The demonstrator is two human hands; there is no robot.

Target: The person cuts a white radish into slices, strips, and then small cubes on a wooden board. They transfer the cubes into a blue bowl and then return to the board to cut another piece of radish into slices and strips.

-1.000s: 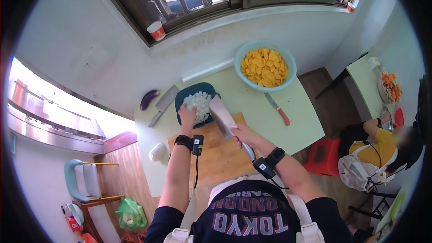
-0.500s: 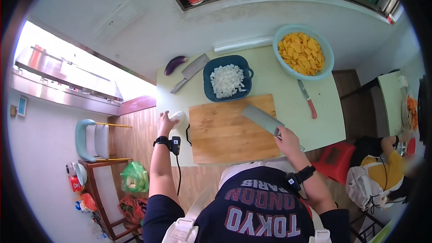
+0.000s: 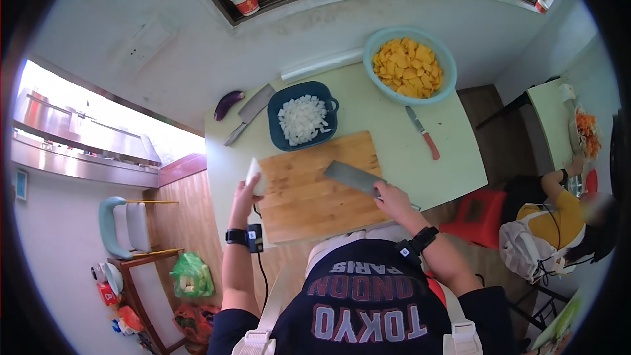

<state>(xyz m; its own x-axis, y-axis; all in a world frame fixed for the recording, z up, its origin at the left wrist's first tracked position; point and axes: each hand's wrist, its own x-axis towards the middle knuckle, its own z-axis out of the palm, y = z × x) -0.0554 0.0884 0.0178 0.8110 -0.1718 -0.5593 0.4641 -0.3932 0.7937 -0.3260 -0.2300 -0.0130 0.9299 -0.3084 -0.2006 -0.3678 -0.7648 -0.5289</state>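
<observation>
My left hand [image 3: 246, 194] grips a white piece of vegetable [image 3: 256, 176], held upright at the left edge of the wooden cutting board [image 3: 309, 207]. The handle of a wide-bladed cleaver [image 3: 351, 176] is in my right hand [image 3: 394, 200], and its blade lies flat over the board's right half. Behind the board stands a dark blue basin [image 3: 273, 123] with white diced pieces [image 3: 303, 120] in it.
A second cleaver [image 3: 253, 111] and an eggplant [image 3: 229, 105] lie at the back left. A light blue bowl [image 3: 449, 72] of orange slices and a red-handled knife [image 3: 424, 135] are on the right. Another person [image 3: 559, 220] sits at a side table [image 3: 551, 133].
My left hand has picked up the white piece from the table and brought it to the board's edge. The whole view has shifted, with the cleaver still in my right hand.
</observation>
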